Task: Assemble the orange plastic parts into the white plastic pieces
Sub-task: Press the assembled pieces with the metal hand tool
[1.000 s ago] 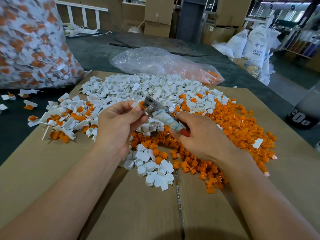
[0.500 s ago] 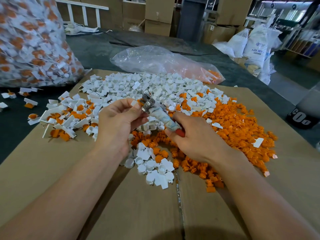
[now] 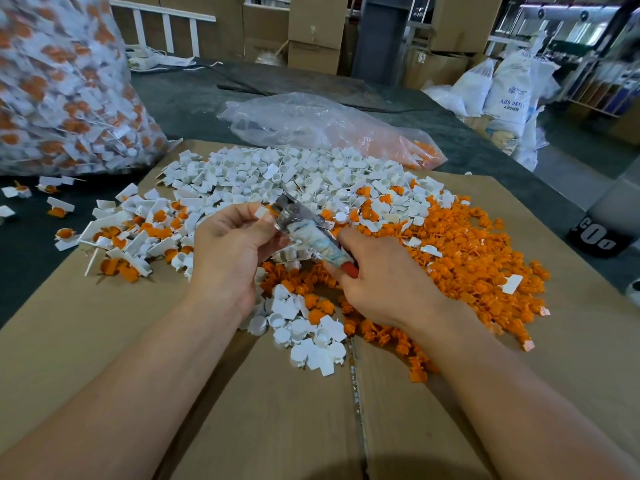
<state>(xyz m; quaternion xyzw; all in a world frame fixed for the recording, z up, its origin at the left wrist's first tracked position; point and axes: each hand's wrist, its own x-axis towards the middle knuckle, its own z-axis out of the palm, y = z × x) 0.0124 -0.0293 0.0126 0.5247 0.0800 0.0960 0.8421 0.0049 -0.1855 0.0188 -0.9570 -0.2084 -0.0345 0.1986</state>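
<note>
My left hand pinches a small white plastic piece between thumb and fingers, above the piles. My right hand grips a hand tool with a tape-wrapped handle and a metal head; the head sits against the white piece. A heap of white pieces covers the far part of the cardboard sheet. Loose orange parts lie in a heap to the right. Assembled white-and-orange pieces lie at the left.
A big clear bag full of assembled pieces stands at the far left. A crumpled plastic bag with a few orange parts lies behind the white heap. Cardboard boxes and white sacks stand beyond the dark table.
Both hands with the tool and the white piece have shifted slightly left and away from me. The piles lie as before.
</note>
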